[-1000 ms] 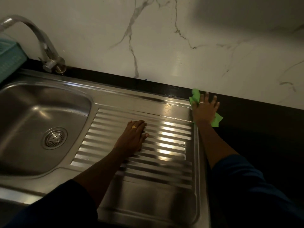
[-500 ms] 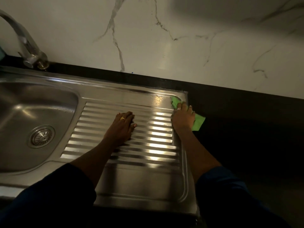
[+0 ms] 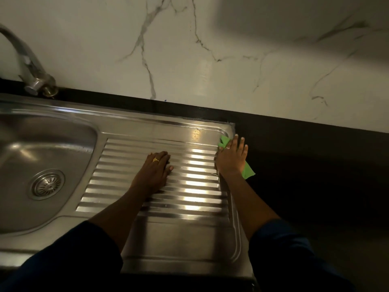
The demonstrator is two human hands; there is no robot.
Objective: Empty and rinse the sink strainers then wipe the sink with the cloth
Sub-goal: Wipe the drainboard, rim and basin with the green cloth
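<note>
A steel sink (image 3: 52, 220) with a ribbed drainboard (image 3: 189, 234) fills the lower left. A round strainer (image 3: 48, 184) sits in the basin's drain. My left hand (image 3: 154, 172), wearing a gold ring, rests flat on the drainboard ribs, fingers straight. My right hand (image 3: 231, 158) presses a green cloth (image 3: 248, 171) flat against the drainboard's right rim near its far corner, fingers spread. Most of the cloth is hidden under that hand; corners stick out at the far side and at the right.
A metal tap (image 3: 31, 68) stands at the back left. A white marble wall (image 3: 210, 49) rises behind. Dark countertop (image 3: 315, 175) stretches to the right of the sink. My dark sleeves cover the front edge.
My right hand with the cloth slid from the back strip of the counter toward me along the drainboard's right rim, then a little back out. My left hand stayed put.
</note>
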